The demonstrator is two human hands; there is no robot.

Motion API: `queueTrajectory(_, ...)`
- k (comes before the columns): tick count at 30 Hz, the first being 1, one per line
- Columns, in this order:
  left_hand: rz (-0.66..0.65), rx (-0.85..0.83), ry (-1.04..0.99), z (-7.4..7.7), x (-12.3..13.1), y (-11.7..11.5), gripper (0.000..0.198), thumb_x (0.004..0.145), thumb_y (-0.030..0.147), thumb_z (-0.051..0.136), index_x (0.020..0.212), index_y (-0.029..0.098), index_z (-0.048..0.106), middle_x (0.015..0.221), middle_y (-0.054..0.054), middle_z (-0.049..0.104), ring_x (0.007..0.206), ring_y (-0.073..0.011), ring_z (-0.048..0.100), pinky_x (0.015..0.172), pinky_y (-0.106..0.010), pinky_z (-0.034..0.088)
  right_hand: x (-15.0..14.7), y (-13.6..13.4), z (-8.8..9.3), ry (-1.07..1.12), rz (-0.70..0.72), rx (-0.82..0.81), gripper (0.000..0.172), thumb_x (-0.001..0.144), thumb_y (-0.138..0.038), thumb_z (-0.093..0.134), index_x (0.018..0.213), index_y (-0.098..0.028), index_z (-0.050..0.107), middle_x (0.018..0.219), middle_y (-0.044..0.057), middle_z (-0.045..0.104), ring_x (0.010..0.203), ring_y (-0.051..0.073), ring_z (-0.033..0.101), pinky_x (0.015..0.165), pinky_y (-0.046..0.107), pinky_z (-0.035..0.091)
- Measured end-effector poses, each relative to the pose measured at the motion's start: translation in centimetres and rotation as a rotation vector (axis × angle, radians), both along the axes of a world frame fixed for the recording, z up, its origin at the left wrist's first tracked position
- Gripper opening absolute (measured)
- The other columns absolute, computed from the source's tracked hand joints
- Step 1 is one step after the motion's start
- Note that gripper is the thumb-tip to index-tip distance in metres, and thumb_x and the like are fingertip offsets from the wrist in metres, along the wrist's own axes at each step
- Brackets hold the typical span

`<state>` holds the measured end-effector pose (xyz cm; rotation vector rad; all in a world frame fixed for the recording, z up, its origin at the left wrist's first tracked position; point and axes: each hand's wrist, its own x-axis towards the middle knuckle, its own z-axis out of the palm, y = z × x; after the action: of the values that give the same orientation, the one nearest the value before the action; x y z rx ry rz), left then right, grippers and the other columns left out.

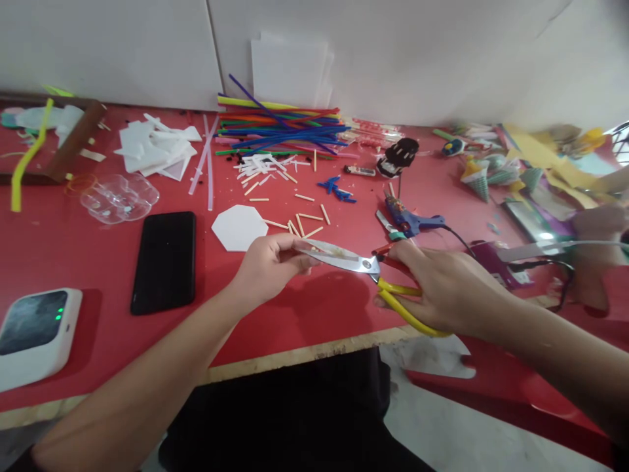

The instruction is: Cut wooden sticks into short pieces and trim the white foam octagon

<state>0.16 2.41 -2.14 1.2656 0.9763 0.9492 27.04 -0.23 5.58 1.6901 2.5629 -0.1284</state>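
Note:
My right hand grips a pair of scissors with yellow handles. Their blades point left, slightly parted, toward the fingertips of my left hand. Thumb and fingers of that left hand are pinched together at the blade tips; a tiny pale bit shows there, too small to name. A white paper octagon lies just behind the left hand. Several short wooden sticks are scattered beyond the blades. By my right thumb is a red-and-dark object, partly covered.
A black phone and a white device lie left. Behind are coloured pipe cleaners, white scraps and blue pieces. A blue glue gun with a cord sits right, near another person's hand.

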Motion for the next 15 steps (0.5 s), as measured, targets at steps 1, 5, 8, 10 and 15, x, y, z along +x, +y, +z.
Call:
queueTrajectory(1,0.005,0.015,0.009,0.04,-0.01,0.0,0.008,0.077,0.027,0.075,0.081,0.02,0.073,0.07,-0.002,0.073,0.067,-0.0166,0.071,0.067,-0.03,0.06,0.0,0.0,0.04,0.011,0.007,0.002,0.047,0.078,-0.064,0.062,0.1,-0.023,0.059,0.065,0.01,0.064,0.056,0.028,0.059,0.05,0.038,0.03)
queueTrajectory(5,0.015,0.035,0.041,0.18,-0.02,-0.02,0.004,0.076,0.022,0.073,0.079,0.02,0.072,0.071,-0.002,0.073,0.068,-0.0171,0.072,0.065,-0.028,0.058,0.19,0.09,0.1,0.056,0.032,0.009,0.044,0.078,-0.063,0.063,0.099,-0.024,0.059,0.071,0.012,0.067,0.06,0.029,0.06,0.053,0.039,0.033)
queueTrajectory(8,0.008,0.051,0.052,0.21,-0.02,-0.05,0.003,0.077,0.022,0.072,0.08,0.02,0.072,0.07,-0.001,0.074,0.068,-0.0163,0.071,0.064,-0.026,0.057,0.22,0.18,0.19,0.059,0.038,0.016,0.042,0.077,-0.062,0.065,0.096,-0.024,0.06,0.069,0.011,0.065,0.059,0.028,0.059,0.053,0.039,0.032)
queueTrajectory(10,-0.002,0.063,0.051,0.24,-0.02,-0.06,0.004,0.077,0.022,0.071,0.08,0.02,0.072,0.071,-0.002,0.074,0.068,-0.0157,0.071,0.062,-0.026,0.056,0.09,0.24,0.33,0.031,0.047,0.037,0.043,0.078,-0.062,0.063,0.097,-0.024,0.061,0.069,0.011,0.066,0.059,0.029,0.059,0.053,0.039,0.032)
queueTrajectory(15,-0.014,0.041,0.051,0.37,-0.06,-0.05,0.008,0.076,0.022,0.071,0.082,0.017,0.071,0.073,-0.003,0.075,0.068,-0.0151,0.07,0.061,-0.024,0.054,-0.35,0.54,0.58,-0.1,0.1,0.002,0.042,0.088,-0.058,0.049,0.106,-0.022,0.061,0.072,0.01,0.067,0.062,0.029,0.063,0.053,0.037,0.035)
